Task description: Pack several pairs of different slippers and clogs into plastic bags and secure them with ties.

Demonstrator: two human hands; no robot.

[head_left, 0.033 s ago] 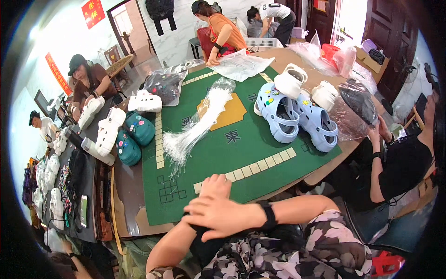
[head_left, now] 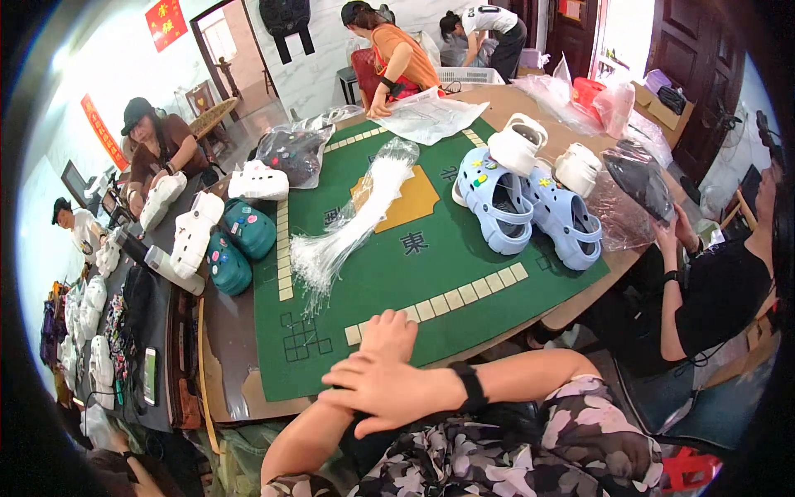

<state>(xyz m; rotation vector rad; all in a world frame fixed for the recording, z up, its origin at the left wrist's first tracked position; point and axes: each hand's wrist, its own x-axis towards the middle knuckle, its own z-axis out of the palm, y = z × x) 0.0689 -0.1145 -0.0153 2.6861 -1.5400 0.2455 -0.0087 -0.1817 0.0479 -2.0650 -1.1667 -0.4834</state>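
My left hand (head_left: 391, 333) lies on the near edge of the green mat (head_left: 464, 335), fingers stretched out flat and holding nothing. Across its wrist rests my right hand (head_left: 397, 388), with the fingers extended over it and the thumb apart. A dark band (head_left: 469, 387) circles my right wrist. Beyond my hands, a bundle of thin white plastic ties (head_left: 373, 207) lies loosely on the mat. Light-blue clogs with charms (head_left: 495, 207) stand at the mat's right side, with white clogs (head_left: 518, 142) leaning against them. Teal clogs (head_left: 229, 263) sit at the left edge.
White clogs (head_left: 197, 232) and a phone (head_left: 150, 377) lie on the dark table at left. A co-worker's hands at right hold a bagged dark shoe (head_left: 638, 178). Across the table, another person touches a clear plastic bag (head_left: 426, 116). More people work farther back.
My right hand has slid slightly left along my left wrist. My left hand and the things on the table stay where they were.
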